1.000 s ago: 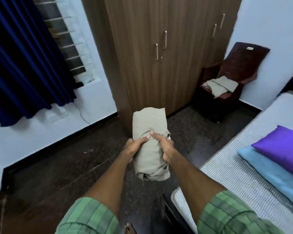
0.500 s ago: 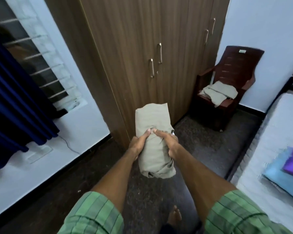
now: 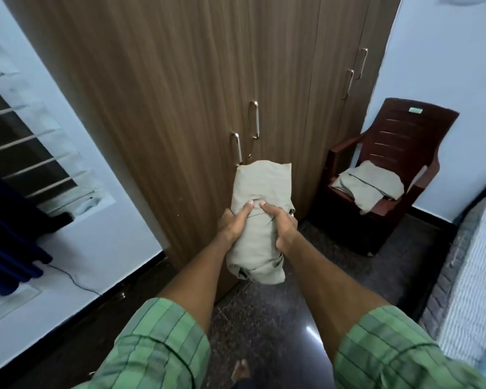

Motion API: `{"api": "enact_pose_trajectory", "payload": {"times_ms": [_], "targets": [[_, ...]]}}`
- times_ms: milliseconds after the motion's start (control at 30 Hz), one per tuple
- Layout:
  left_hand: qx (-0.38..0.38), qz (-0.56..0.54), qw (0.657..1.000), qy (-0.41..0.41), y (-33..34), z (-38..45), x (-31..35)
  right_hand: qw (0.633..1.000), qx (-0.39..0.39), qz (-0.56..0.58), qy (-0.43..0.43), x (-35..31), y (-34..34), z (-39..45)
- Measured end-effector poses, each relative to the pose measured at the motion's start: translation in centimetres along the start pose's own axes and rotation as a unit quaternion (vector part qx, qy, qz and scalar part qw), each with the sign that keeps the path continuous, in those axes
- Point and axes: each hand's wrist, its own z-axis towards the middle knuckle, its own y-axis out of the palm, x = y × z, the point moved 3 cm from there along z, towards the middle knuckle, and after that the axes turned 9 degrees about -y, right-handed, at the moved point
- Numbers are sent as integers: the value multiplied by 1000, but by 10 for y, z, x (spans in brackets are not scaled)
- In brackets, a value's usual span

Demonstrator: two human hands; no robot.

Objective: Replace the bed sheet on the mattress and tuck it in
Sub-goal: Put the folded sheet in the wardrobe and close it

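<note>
I hold a rolled beige bed sheet point(image 3: 260, 192) upright in front of me, at chest height. My left hand point(image 3: 235, 223) grips its left side, thumb across the front. My right hand point(image 3: 281, 223) grips its right side, thumb meeting the left one. The bundle's loose lower end hangs below my hands. The mattress point(image 3: 472, 290), in a pale striped cover, shows only as a strip at the right edge. A second folded beige cloth point(image 3: 368, 186) lies on the seat of a dark brown plastic chair point(image 3: 415, 136).
A tall wooden wardrobe point(image 3: 180, 94) with metal handles stands straight ahead, doors closed. At the left are a barred window point(image 3: 20, 153) and a dark blue curtain point(image 3: 3, 248). The floor point(image 3: 278, 318) is dark polished stone. My bare foot point(image 3: 240, 372) shows at the bottom.
I have turned left and stepped nearer the wardrobe. The bed and its pillows have slid out to the right edge. Both hands keep the same grip on the sheet.
</note>
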Motion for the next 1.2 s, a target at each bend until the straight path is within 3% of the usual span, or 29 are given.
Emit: {"api": "enact_pose_trajectory", "payload": {"times_ms": [133,333,500,667,900,1033,1200], "targets": [[19,19,1000,14,26,58,39,1000,-3,-10,1,-27,7,69],[222,18,967,126,51,137,102,999,-18,-47,18,-66,23,161],[252,15,956,148,70,194,145,991,-78,-91,52,-87,22,223],[226,-136,963,45,84,215,147,981,-134,-111,82,-98,11,252],[231,-161,959,-35,108,167,164,950,-238,-162,120,-118,-18,279],[297,-142,943,-45,140,127,150,917,-317,-179,164,-133,-61,278],[437,-87,893,-63,173,74,121,875,-392,-197,205,-143,-112,269]]}}
